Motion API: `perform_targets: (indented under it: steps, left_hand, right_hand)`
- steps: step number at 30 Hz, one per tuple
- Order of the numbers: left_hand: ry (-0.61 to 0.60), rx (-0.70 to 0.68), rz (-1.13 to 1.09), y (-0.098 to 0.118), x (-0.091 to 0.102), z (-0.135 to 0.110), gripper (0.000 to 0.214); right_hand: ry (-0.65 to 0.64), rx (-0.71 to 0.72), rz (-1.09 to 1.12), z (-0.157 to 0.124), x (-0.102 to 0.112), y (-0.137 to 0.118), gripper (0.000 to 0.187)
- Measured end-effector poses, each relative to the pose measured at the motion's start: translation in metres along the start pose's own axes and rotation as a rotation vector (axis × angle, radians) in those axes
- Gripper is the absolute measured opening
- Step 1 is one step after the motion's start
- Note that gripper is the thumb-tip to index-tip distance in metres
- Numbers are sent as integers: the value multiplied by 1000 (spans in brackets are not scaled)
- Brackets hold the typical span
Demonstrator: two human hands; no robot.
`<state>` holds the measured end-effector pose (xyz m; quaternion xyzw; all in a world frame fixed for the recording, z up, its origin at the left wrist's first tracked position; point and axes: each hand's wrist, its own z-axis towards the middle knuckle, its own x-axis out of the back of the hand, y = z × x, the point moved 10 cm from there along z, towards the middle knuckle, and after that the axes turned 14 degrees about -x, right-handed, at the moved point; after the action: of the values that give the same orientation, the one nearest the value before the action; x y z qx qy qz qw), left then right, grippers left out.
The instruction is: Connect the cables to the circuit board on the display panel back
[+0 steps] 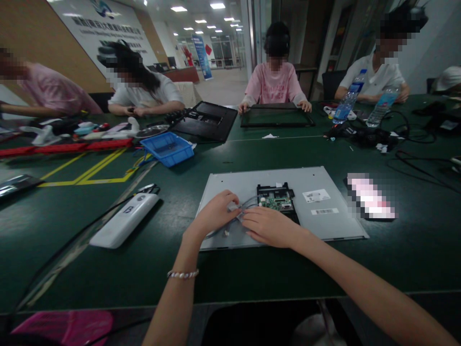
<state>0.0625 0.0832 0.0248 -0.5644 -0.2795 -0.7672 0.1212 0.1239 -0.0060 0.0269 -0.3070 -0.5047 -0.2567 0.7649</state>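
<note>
A flat grey metal display panel (230, 187) lies on the green table before me. On its middle sits a green circuit board (275, 203) in a black frame, with thin grey cables (248, 202) running out to the left. My left hand (218, 209) has its thumb and fingers pinched together at these cables. From the right, my right hand (268, 226) reaches over the panel, its fingers closed at the same spot. A small whitish piece shows between the fingertips of both hands; its kind is too small to make out. White labels (316, 195) are on the panel's right part.
A white power bank (126, 221) with a black cable lies on the left, a phone (370, 197) on the right. Further back are a blue basket (169, 149), a black plastic housing (205, 120) and bottles (351, 96). Opposite, a person holds a black frame (277, 124).
</note>
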Motion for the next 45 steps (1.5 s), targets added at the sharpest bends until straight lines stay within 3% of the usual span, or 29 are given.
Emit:
perform_targets:
  steps: [5, 12, 21, 29, 32, 37, 40, 45]
  left_hand:
    - [140, 11, 122, 4, 24, 2, 21]
    - [-87, -27, -103, 3, -11, 1, 11]
    - [-101, 58, -228, -12, -19, -7, 31]
    - [-102, 86, -140, -18, -16, -11, 38]
    - [-108, 74, -109, -11, -11, -11, 44]
    - [12, 46, -34, 6, 9, -5, 40]
    - [48, -7, -12, 20, 15, 1, 32]
    - [-63, -49, 75, 37, 6, 8, 31]
  right_hand:
    - [-6, 13, -21, 0, -3, -1, 28]
    - [-16, -4, -25, 1, -6, -1, 27]
    - [-93, 7, 46, -3, -3, -5, 30]
    - [-138, -30, 98, -6, 6, -1, 28]
    - [-38, -114, 159, -4, 18, 24, 27]
    - [228, -509, 191, -17, 45, 123, 27]
    - [227, -614, 163, -25, 44, 160, 28]
    - [146, -633, 115, -21, 29, 173, 22]
